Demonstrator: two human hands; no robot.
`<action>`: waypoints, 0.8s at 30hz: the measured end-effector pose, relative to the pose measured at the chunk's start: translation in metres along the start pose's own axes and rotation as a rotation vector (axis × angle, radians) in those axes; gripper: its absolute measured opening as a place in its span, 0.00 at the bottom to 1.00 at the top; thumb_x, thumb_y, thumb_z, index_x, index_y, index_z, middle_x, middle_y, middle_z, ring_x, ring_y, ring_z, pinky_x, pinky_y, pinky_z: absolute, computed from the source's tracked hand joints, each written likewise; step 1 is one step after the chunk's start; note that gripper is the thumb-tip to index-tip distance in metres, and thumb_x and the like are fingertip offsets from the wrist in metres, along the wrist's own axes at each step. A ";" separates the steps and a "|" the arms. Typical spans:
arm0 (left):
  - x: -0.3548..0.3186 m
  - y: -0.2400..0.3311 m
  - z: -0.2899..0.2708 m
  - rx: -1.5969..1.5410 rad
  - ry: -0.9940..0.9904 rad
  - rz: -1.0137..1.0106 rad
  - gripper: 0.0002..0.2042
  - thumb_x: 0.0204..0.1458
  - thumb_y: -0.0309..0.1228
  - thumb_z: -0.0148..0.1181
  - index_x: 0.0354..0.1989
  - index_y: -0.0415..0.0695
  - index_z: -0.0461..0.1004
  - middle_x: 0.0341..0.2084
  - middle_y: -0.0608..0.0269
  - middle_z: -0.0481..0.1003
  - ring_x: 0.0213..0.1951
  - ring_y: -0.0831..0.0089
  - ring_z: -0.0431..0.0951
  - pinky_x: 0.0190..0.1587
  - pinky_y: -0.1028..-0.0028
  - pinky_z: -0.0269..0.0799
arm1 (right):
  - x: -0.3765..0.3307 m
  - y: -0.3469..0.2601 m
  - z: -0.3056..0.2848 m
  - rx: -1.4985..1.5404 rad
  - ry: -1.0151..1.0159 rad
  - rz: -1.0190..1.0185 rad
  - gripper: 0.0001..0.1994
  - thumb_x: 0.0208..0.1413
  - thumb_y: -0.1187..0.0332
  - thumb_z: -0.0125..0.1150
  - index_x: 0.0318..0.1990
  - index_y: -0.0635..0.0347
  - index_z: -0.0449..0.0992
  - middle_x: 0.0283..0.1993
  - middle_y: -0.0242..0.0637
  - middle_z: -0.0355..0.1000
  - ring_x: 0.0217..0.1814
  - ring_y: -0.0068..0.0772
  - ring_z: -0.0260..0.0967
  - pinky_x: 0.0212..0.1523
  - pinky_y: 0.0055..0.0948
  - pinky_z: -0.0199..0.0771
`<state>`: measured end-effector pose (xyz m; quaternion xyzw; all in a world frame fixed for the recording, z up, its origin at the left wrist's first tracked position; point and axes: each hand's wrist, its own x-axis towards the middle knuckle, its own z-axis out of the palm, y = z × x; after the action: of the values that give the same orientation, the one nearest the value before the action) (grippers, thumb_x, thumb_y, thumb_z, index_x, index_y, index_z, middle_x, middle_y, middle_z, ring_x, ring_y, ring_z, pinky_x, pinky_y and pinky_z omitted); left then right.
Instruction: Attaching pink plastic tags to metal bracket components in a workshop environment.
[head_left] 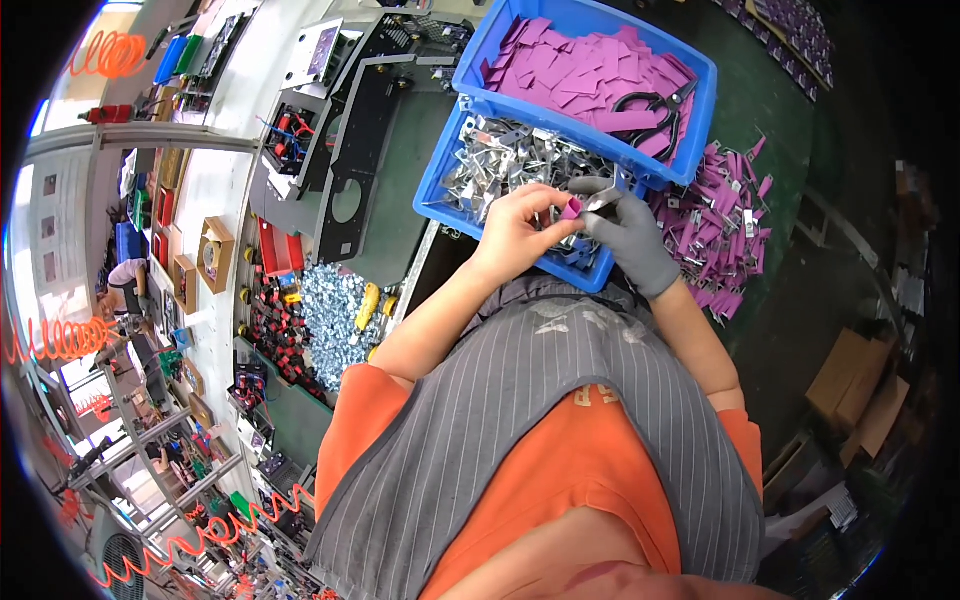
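My bare left hand (512,232) pinches a small purple sleeve (572,208) between thumb and fingertips. Meeting it from the right, my gray-gloved right hand (638,245) grips a small silver metal piece (602,199) whose end touches the sleeve; how far it goes inside is hidden by my fingers. Both hands are above a blue bin (428,190) of loose metal pieces. Just beyond stands a second blue bin (708,110) full of flat purple sleeves (575,65), with black-handled cutters (665,112) lying on top. Right of the bins is a pile of metal pieces wearing purple sleeves (725,225).
A black metal frame (355,150) lies on the green-topped table to the left. Nearer me are a heap of small silver parts (335,310), a yellow tool (368,303) and a red tray (280,250). Cardboard boxes (850,385) stand at the right.
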<state>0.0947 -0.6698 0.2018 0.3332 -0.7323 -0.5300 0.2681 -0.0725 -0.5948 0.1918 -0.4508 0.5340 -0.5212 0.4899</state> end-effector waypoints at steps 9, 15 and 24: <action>-0.001 0.007 -0.004 0.164 -0.059 -0.019 0.11 0.41 0.30 0.69 0.34 0.43 0.78 0.28 0.66 0.75 0.21 0.77 0.69 0.25 0.78 0.67 | -0.014 -0.018 -0.016 0.504 0.115 0.055 0.19 0.59 0.56 0.48 0.45 0.66 0.70 0.39 0.39 0.71 0.36 0.28 0.68 0.34 0.25 0.67; -0.001 0.012 -0.004 0.308 -0.050 0.006 0.11 0.42 0.34 0.67 0.33 0.45 0.78 0.29 0.65 0.76 0.22 0.72 0.73 0.27 0.75 0.70 | -0.020 -0.031 -0.021 0.546 0.112 -0.077 0.13 0.63 0.66 0.45 0.45 0.66 0.71 0.36 0.38 0.74 0.32 0.26 0.71 0.29 0.23 0.71; 0.001 0.013 -0.006 0.421 -0.052 0.166 0.10 0.42 0.34 0.67 0.33 0.47 0.79 0.28 0.65 0.76 0.26 0.67 0.76 0.30 0.71 0.72 | -0.025 -0.037 -0.023 0.407 0.026 0.056 0.14 0.62 0.65 0.45 0.43 0.67 0.71 0.33 0.35 0.72 0.30 0.22 0.69 0.29 0.21 0.70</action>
<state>0.0962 -0.6710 0.2156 0.3066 -0.8584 -0.3498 0.2165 -0.0940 -0.5695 0.2300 -0.3206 0.4365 -0.6102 0.5782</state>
